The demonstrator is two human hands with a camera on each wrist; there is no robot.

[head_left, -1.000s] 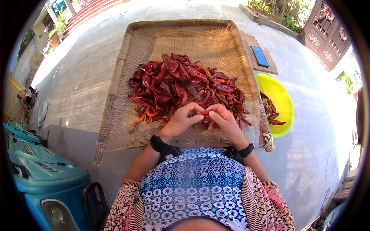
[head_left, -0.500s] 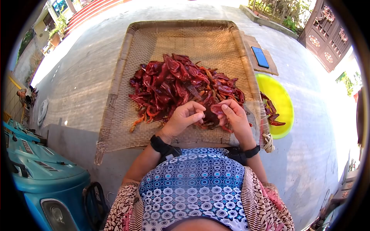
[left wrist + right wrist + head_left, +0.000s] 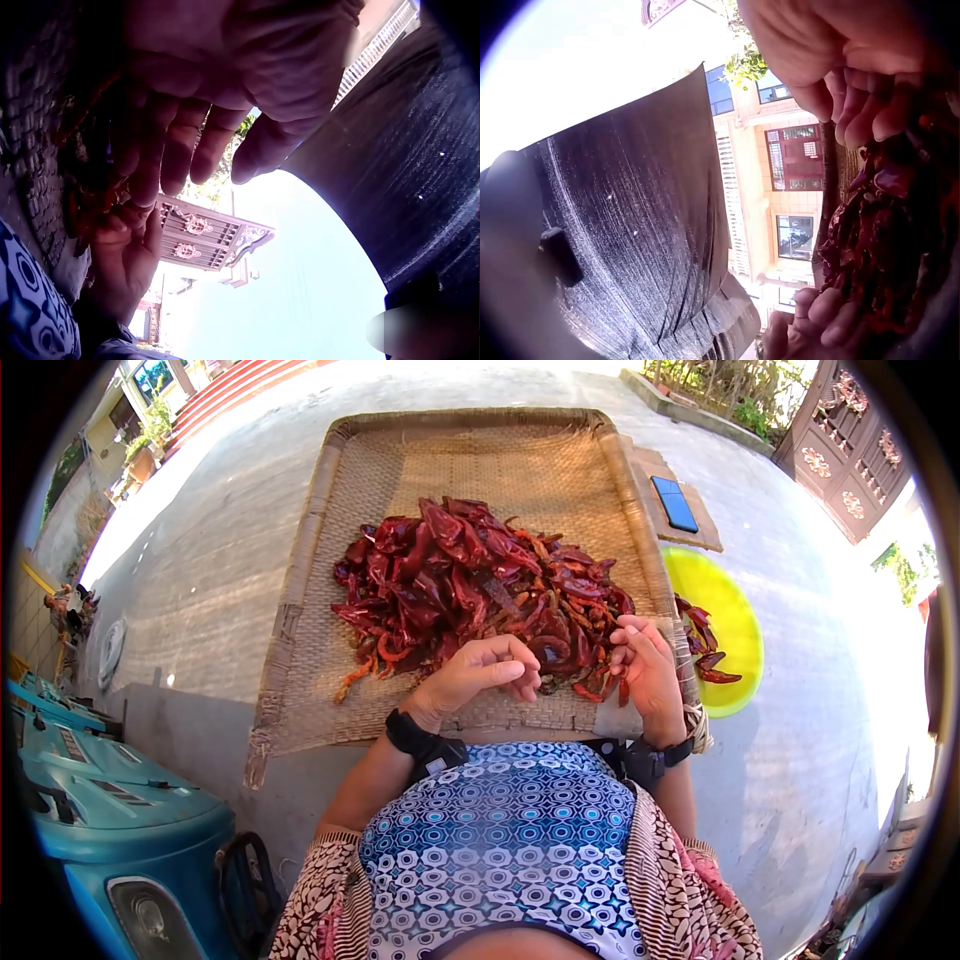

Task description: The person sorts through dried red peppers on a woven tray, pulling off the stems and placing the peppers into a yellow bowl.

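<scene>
2 hands rest at the woven tray's (image 3: 300,570) near edge: left hand (image 3: 478,672) loosely curled, holding nothing, beside the dried chili pile (image 3: 470,585); right hand (image 3: 645,665) fingers bent into chilies near the right corner.

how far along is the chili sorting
Early. Only a few chilies lie in the yellow basin. Both hands work at the near edge of the pile of dried red chilies: left hand curled, right hand beside the tray's right rim; whether either holds one is unclear. Most remain on the woven tray.
</scene>
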